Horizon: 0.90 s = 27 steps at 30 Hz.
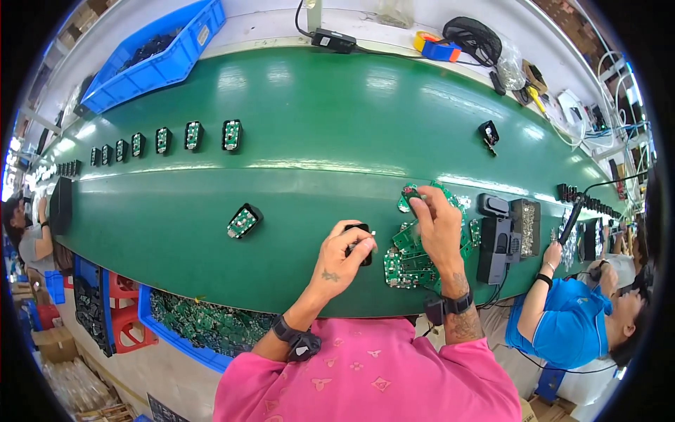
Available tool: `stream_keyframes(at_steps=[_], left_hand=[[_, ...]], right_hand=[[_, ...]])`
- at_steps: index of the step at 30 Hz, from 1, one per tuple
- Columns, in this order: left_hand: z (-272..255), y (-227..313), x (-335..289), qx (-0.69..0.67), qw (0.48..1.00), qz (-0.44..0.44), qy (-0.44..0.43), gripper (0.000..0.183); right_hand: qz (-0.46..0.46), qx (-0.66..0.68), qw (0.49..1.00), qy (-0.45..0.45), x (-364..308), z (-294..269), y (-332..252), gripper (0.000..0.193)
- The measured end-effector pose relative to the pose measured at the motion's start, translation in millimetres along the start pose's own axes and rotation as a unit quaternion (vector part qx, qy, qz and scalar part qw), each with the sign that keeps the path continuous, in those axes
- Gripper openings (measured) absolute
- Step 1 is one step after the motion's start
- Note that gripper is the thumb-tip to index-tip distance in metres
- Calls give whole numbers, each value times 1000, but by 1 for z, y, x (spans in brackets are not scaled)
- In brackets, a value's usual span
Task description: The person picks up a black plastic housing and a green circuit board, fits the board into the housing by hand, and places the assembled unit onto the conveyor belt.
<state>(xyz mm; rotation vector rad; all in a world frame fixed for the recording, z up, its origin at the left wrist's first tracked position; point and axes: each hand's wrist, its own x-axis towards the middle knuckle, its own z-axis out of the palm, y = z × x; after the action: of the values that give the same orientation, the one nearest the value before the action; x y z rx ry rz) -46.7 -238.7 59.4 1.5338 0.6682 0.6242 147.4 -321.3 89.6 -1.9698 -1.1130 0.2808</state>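
A: How are the two hands occupied?

B: A small black casing [360,228] is grasped by the left hand [341,259], with its inside hidden by the fingers; whether it is rested on the desk [316,141] cannot be told. By the right hand [439,225], a small green circuit board [409,191] appears to be pinched between thumb and fingertips, at the far side of the pile of boards [399,271].

A: How is the casing expected to handle?

B: It is judged light and stiff, probably moulded in plastic, and its smooth walls may be found slightly slippery. It is best gripped by opposite outer sides.

A: And the board?

B: Very little weight is to be expected, but fragility is: raised components could be knocked if the face is squeezed. It should be taken by its edges and not bent. In the pile the boards are overlapped, so scraping is to be guarded against.

A: Are filled casings seen?

B: One filled casing [245,221] is set at an angle left of the left hand, and a row of others [232,135] is lined up farther back. They are better lifted by the black walls.
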Motion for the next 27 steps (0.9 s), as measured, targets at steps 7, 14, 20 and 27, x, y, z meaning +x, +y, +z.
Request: stream_keyframes(at_steps=[7,14,20,27], left_hand=[[5,6,5,-73,995,-34,-59,16],[8,13,4,-165,982,-83,-46,13],[13,26,1,-234,972,-34,-16,51],[5,11,5,-281,951,-97,-82,64]], right_hand=[[30,158,985,-61,-32,-1,-39,14],[-180,23,983,-36,-38,0,-35,20],[-171,3,984,-52,-46,4,-29,27],[-203,24,975,-83,-46,0,-21,33]])
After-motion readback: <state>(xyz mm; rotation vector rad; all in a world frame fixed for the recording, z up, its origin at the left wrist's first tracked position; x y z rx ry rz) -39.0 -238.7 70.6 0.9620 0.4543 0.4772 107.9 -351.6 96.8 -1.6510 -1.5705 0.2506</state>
